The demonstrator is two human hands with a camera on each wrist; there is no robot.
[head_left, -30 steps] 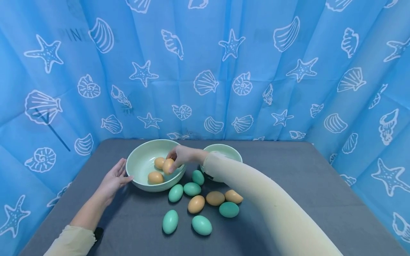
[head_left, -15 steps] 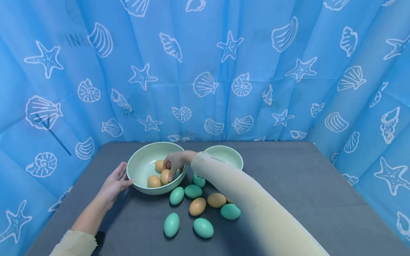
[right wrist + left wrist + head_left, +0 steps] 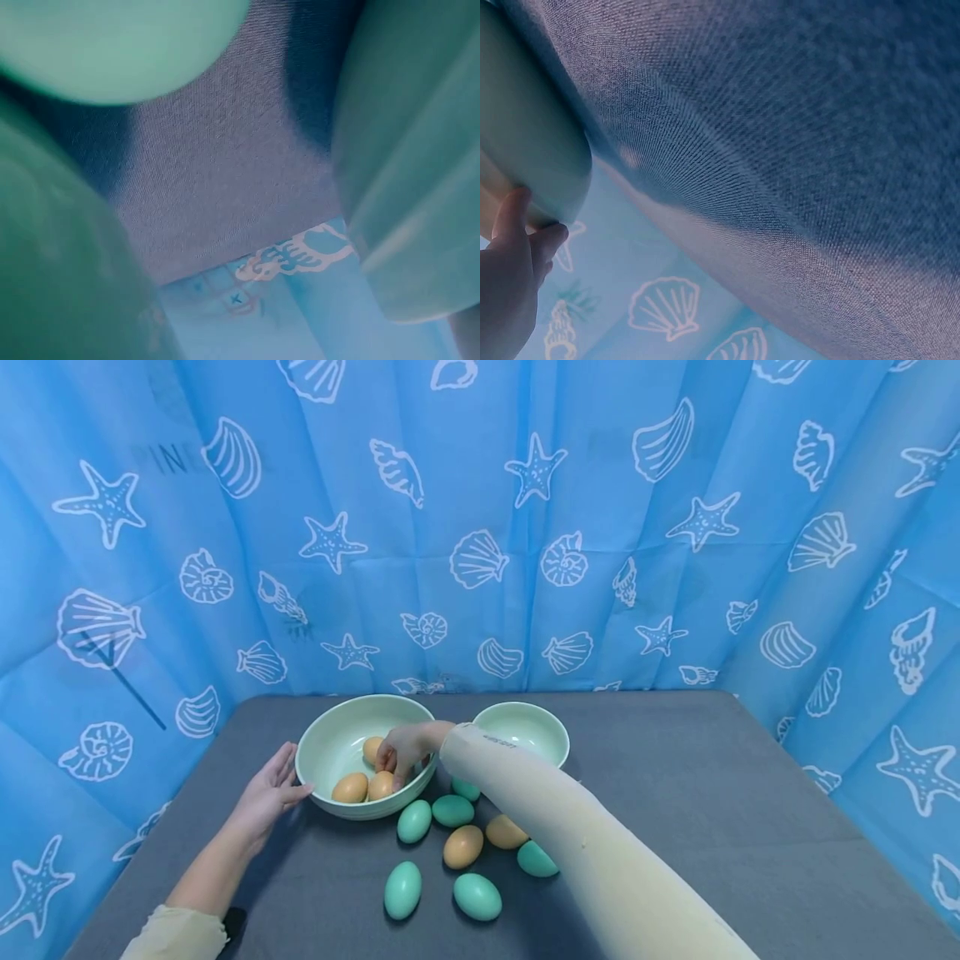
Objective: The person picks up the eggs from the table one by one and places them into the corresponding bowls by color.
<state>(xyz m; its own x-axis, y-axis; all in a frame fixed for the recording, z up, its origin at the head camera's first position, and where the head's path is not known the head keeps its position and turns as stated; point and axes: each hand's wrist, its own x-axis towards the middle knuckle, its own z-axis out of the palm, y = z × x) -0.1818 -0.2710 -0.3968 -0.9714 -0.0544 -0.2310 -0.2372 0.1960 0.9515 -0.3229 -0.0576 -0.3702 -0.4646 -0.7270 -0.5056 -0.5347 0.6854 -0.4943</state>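
In the head view, my right hand point(image 3: 407, 752) reaches over the rim into the large pale green bowl point(image 3: 322, 752), fingertips around a tan egg point(image 3: 380, 786). A second tan egg point(image 3: 350, 787) lies beside it, and a third tan egg point(image 3: 372, 749) is partly covered by the fingers. My left hand point(image 3: 264, 793) rests against the bowl's left outer side, fingers extended and thumb at the wall. The left wrist view shows those fingers point(image 3: 511, 217) touching the bowl wall point(image 3: 536, 142). The right wrist view has no hand in it, only green eggs point(image 3: 60, 247) and a bowl wall point(image 3: 420, 165).
Several green eggs point(image 3: 402, 890) and tan eggs point(image 3: 462, 847) lie on the grey cloth in front of the bowls. A smaller pale green bowl point(image 3: 525, 727) stands to the right, partly behind my right sleeve point(image 3: 585, 827). A blue shell-print curtain point(image 3: 480, 527) hangs behind the table.
My right hand has lowered the tan egg onto the bowl's floor towards its near side. The egg at the left has shifted slightly left. My left hand stays at the bowl.
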